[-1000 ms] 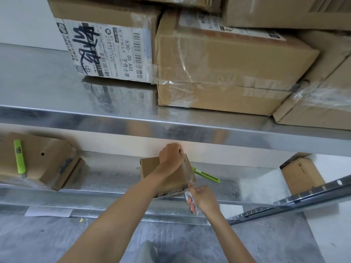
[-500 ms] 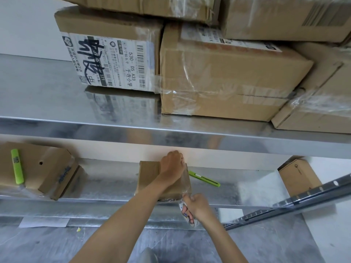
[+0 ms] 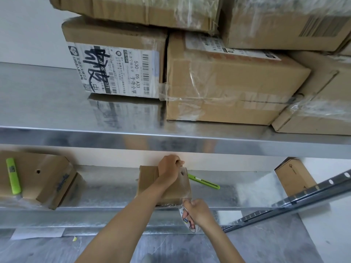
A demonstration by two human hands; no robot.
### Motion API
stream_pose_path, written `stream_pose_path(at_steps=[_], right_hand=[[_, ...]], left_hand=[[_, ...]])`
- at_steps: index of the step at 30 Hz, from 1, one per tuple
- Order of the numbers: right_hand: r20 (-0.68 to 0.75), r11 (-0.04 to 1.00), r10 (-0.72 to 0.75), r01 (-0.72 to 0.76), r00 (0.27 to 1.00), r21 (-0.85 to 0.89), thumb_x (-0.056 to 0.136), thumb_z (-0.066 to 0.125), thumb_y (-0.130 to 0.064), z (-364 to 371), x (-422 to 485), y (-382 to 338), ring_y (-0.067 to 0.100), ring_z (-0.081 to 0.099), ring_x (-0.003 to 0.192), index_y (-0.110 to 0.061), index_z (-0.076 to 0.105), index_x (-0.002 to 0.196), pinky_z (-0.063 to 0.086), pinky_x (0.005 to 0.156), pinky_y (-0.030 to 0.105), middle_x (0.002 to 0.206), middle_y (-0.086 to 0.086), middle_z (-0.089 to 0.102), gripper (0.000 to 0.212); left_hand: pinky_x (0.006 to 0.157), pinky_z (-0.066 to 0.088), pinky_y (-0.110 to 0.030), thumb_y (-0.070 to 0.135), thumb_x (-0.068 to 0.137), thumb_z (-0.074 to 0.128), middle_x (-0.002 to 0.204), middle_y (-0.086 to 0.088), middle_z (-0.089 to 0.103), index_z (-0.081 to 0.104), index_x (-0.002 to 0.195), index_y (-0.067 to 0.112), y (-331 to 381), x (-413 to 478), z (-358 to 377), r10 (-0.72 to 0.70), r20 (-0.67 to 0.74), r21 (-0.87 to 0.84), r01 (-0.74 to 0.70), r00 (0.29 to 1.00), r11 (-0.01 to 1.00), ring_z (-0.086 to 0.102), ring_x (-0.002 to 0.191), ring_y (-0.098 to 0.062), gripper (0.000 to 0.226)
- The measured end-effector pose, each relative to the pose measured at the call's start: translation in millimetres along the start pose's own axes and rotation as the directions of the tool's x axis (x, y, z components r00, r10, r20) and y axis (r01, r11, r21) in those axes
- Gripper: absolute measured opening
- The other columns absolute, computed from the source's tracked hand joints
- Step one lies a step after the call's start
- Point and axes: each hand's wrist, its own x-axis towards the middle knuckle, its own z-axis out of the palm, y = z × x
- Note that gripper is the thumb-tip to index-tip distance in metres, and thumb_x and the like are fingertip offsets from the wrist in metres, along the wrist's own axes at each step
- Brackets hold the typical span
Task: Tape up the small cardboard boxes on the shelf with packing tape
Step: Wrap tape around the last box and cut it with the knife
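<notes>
Taping the small box on the lower shelf
Left hand curls over its far edge at 12 o'clock; right hand grips the tape roll at the 5 o'clock corner (clear strip, hard to trace). Best pulled taut, pressed flat.

Two bare metal shelves carry everything: the upper shelf holds a labelled box at its middle, a clear-taped box touching its right side, and another wrapped box at the far right. On the lower shelf a small cardboard box stands near the front edge with a green cutter lying just behind its right side. A tilted box sits well apart at the left and a printed box at the right.
</notes>
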Motion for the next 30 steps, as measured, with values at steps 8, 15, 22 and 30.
stream_pose_path(at_steps=[8, 15, 22, 30], right_hand=[[-0.020, 1.000, 0.004, -0.004, 1.000, -0.019, 0.096, 0.043, -0.030, 1.2, -1.7, 0.7, 0.012, 0.040, 0.025, -0.010, 0.057, 0.044, 0.039, 0.044, 0.017, 0.028, -0.001, 0.041, 0.057], [-0.028, 0.999, 0.005, -0.006, 1.000, -0.034, 0.096, 0.044, -0.029, 0.0, -0.9, -1.1, 0.011, 0.040, 0.025, -0.011, 0.058, 0.043, 0.040, 0.042, 0.014, 0.028, -0.001, 0.042, 0.058], [-0.036, 1.000, 0.020, -0.019, 0.999, 0.021, 0.096, 0.045, -0.025, 0.9, -2.7, -2.5, 0.012, 0.037, 0.023, -0.007, 0.056, 0.045, 0.035, 0.037, 0.013, 0.027, 0.001, 0.040, 0.055], [-0.040, 0.999, 0.034, -0.033, 0.999, 0.020, 0.095, 0.046, -0.025, -0.3, -5.3, -4.2, 0.012, 0.037, 0.023, -0.008, 0.055, 0.045, 0.034, 0.036, 0.013, 0.028, 0.001, 0.039, 0.054]], left_hand=[[0.070, 0.046, -0.023, 0.025, 0.091, 0.065, 0.077, 0.000, 0.073, 0.067, 0.065, 0.007, -1.5, 6.3, -7.0, 0.017, 0.031, 0.004, -0.017, 0.999, 1.000, 0.062, 0.070, -0.008, 0.032], [0.086, 0.054, -0.032, 0.011, 0.097, 0.053, 0.088, -0.001, 0.071, 0.069, 0.087, 0.010, 0.5, 3.0, -8.5, 0.053, -0.012, -0.176, -0.055, 0.999, 0.983, 0.065, 0.083, -0.012, 0.019], [0.117, 0.020, -0.036, 0.034, 0.101, 0.024, 0.137, -0.005, 0.053, 0.048, 0.138, 0.009, -7.0, -38.8, 12.9, 0.450, 0.191, 0.374, -0.488, 0.872, 0.788, 0.045, 0.129, -0.021, 0.051], [0.120, -0.005, -0.046, 0.054, 0.100, 0.018, 0.162, -0.008, 0.010, 0.006, 0.154, 0.011, -3.1, -31.4, 10.8, 0.238, 0.461, 0.530, -0.480, 0.855, 0.699, 0.004, 0.149, -0.022, 0.070]])
